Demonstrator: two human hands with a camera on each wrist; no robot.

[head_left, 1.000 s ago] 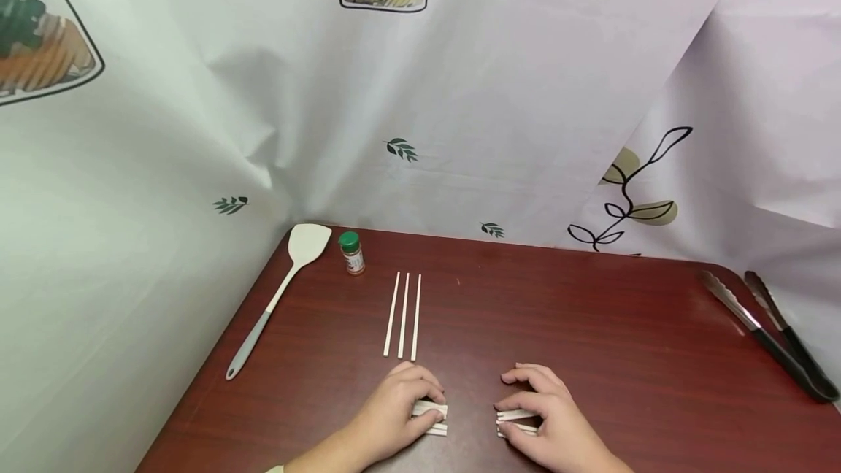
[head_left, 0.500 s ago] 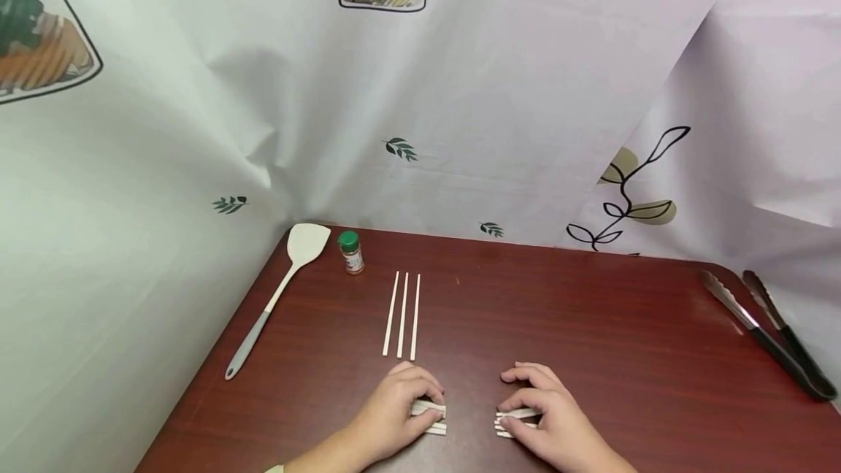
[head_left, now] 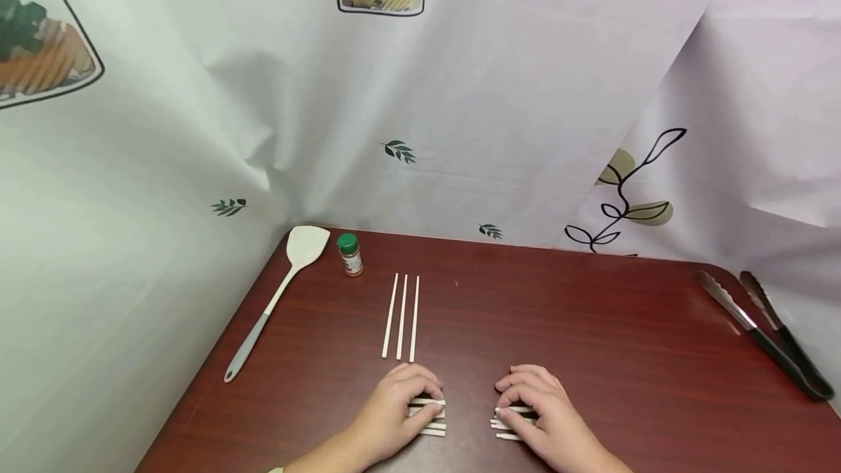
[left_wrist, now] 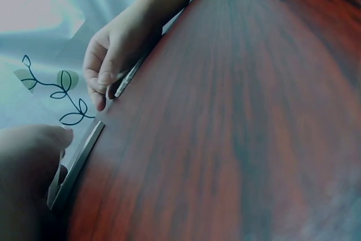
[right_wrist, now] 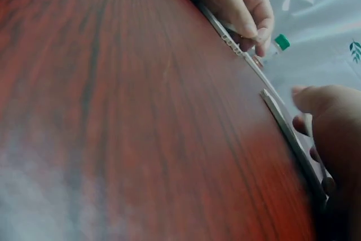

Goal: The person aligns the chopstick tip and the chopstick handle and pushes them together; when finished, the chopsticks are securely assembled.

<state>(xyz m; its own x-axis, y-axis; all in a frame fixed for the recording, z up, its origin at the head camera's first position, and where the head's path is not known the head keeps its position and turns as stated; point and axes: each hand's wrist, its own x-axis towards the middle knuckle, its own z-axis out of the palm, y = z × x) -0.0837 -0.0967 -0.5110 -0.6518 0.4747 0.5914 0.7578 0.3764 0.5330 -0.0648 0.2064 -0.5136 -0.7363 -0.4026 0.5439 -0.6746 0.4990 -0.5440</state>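
Observation:
Both hands work low over the table with pale chopsticks. My left hand (head_left: 397, 407) pinches a chopstick (head_left: 420, 401) between thumb and fingers; more chopsticks (head_left: 434, 430) lie under it, their square ends pointing right. Across a gap, my right hand (head_left: 545, 414) holds another chopstick (head_left: 522, 409) with thumb and index finger, above several loose ones (head_left: 506, 425) whose ends point left. The palms hide the rest of both groups. Seen from the left wrist, the right hand (left_wrist: 110, 55) has its fingertips together at a thin stick. Three chopsticks (head_left: 401, 318) lie side by side beyond the left hand.
A white spatula (head_left: 279, 290) with a grey handle lies along the table's left edge. Close to it stands a small spice jar (head_left: 351, 255) with a green lid. Metal tongs (head_left: 769, 334) with black handles lie at the right. A white patterned cloth (head_left: 460, 115) hangs behind.
The chopsticks under both hands have spread further apart. One at the left now sits up between the left fingers. The right hand's fingers have drawn in closer to the thumb.

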